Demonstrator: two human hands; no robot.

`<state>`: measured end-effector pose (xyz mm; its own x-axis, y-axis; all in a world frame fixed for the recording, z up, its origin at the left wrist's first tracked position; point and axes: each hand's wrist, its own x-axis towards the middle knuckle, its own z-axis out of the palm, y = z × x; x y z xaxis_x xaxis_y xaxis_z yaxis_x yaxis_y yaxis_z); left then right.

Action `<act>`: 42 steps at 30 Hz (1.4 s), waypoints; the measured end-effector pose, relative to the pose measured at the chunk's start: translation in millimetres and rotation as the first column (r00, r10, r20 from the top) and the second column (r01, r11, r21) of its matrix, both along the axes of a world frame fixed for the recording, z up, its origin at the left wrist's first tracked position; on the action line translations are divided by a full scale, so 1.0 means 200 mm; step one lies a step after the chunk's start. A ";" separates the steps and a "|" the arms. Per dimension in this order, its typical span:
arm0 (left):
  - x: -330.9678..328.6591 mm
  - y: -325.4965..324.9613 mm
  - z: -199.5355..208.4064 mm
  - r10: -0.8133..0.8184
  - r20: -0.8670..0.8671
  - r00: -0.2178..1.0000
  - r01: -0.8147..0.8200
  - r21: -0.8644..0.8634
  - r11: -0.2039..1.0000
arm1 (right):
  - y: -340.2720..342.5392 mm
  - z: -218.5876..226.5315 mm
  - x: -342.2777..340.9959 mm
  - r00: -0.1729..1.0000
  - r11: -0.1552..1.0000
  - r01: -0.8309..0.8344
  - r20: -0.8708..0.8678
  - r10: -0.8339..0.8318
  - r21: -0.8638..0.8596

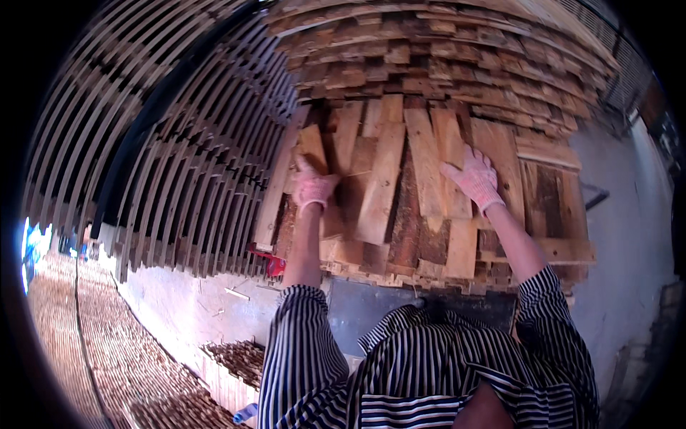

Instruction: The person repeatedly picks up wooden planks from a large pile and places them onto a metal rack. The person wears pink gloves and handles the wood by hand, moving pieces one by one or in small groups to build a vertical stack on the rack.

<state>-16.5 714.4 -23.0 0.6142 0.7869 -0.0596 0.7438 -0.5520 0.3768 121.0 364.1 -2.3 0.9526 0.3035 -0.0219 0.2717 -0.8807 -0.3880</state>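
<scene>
Loose boards [425, 161] beside a stack [436, 53]

They lie side by side. The right hand [476, 179], thumb spread, rests on one; the left hand [313, 187] is at another by their left edge, grip unclear. Floor [620, 229] runs past their right edge.

You get moderate light on the planks [386, 186], with dark shadow in the gaps. Glare bleaches your far left edge; the fisheye bows the slats [148, 238] toward a black rim, and blur softens planks left of centre.
</scene>
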 end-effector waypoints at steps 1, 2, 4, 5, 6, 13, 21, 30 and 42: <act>0.00 0.06 0.01 -0.043 0.054 0.998 0.046 -0.066 0.997 | -0.01 0.01 0.00 1.000 1.000 0.018 0.011 -0.017 -0.015; 0.02 0.03 0.05 -0.059 0.109 0.992 0.067 -0.073 0.995 | -0.05 0.00 0.02 0.999 0.998 0.049 0.026 -0.048 -0.031; -0.08 0.19 0.01 -0.156 0.208 0.966 0.146 0.063 0.987 | 0.03 0.06 -0.03 0.999 0.999 0.031 -0.014 -0.031 -0.013; -0.08 0.15 0.05 -0.200 0.270 0.942 0.213 -0.019 0.977 | 0.02 0.07 -0.05 0.995 0.997 0.033 0.099 -0.026 -0.070; -0.06 0.03 0.18 -0.123 0.316 0.941 0.185 -0.176 0.967 | -0.02 0.07 -0.06 0.976 0.991 0.055 0.216 -0.028 -0.122; -0.05 -0.46 0.42 0.334 0.582 0.742 0.601 -0.797 0.055 | 0.09 0.30 -0.45 0.938 0.816 -0.175 -0.157 0.308 0.551; -0.08 -0.56 0.33 0.555 0.610 0.565 0.767 -0.637 -0.081 | 0.16 0.22 -0.47 0.960 0.745 -0.190 -0.037 0.277 0.639; -0.36 -0.32 0.11 0.696 0.600 0.395 0.718 -0.674 0.174 | 0.81 -0.20 -0.43 0.985 0.999 0.039 0.171 -0.035 -0.020; -0.28 -0.29 0.37 0.249 0.608 0.754 0.204 -0.577 0.791 | 0.33 0.29 -0.39 0.988 0.812 -0.080 -0.063 0.142 0.577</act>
<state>-71.9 656.3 50.7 0.6605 0.7423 -0.1129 0.2125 -0.0406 0.9763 43.5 429.2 55.0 0.9136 0.3946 0.0977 0.2875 -0.4575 -0.8414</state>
